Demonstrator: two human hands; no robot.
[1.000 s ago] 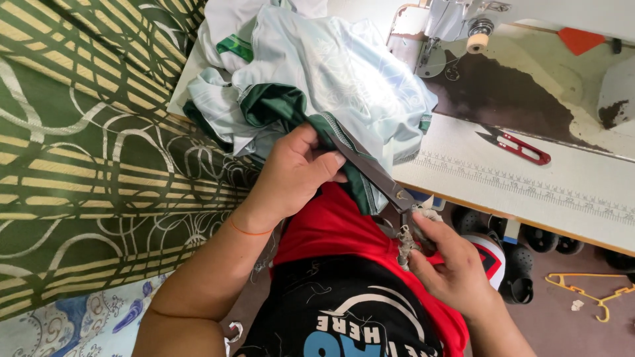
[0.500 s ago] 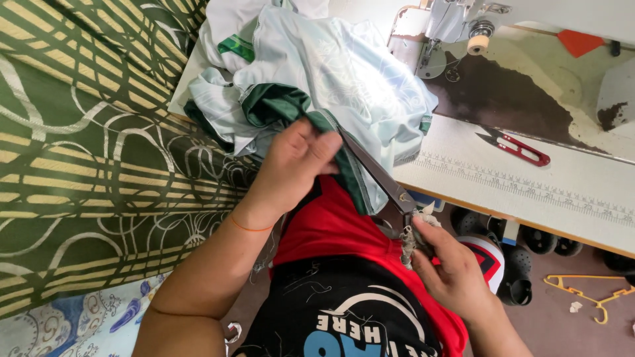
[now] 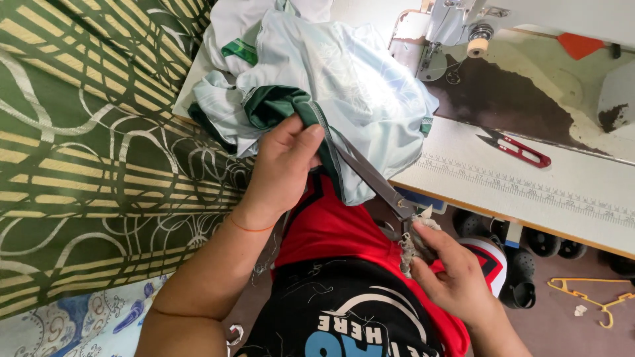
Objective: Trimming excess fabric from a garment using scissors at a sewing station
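White worktop (image 3: 529, 192) with a sewing machine (image 3: 503, 26) at the far right, pale garment (image 3: 344, 86) heaped on its left end. Left hand (image 3: 281, 168) pinches the garment's dark green edge (image 3: 291, 109), fingers closed. Right hand (image 3: 450, 271) grips scissors (image 3: 377, 182) near the lap, blades pointing up along that edge.

Two hands are counted: the left hand (image 3: 281, 165) and the right hand (image 3: 450, 274). One pair of scissors (image 3: 374, 178) is seen between them. One pale green garment (image 3: 344, 86) with a dark green collar is heaped on one desk (image 3: 529, 192), and one white garment (image 3: 231, 33) with a green stripe is seen behind it. One sewing machine (image 3: 503, 20) is counted, with one small spool (image 3: 477, 47) on it. One red-handled thread snip (image 3: 519, 149) lies on the desk. One yellow clothes hanger (image 3: 589, 297) is seen on the floor. One green patterned cloth (image 3: 86, 145) is counted at the left, and one blue floral cloth (image 3: 86, 324) below it.
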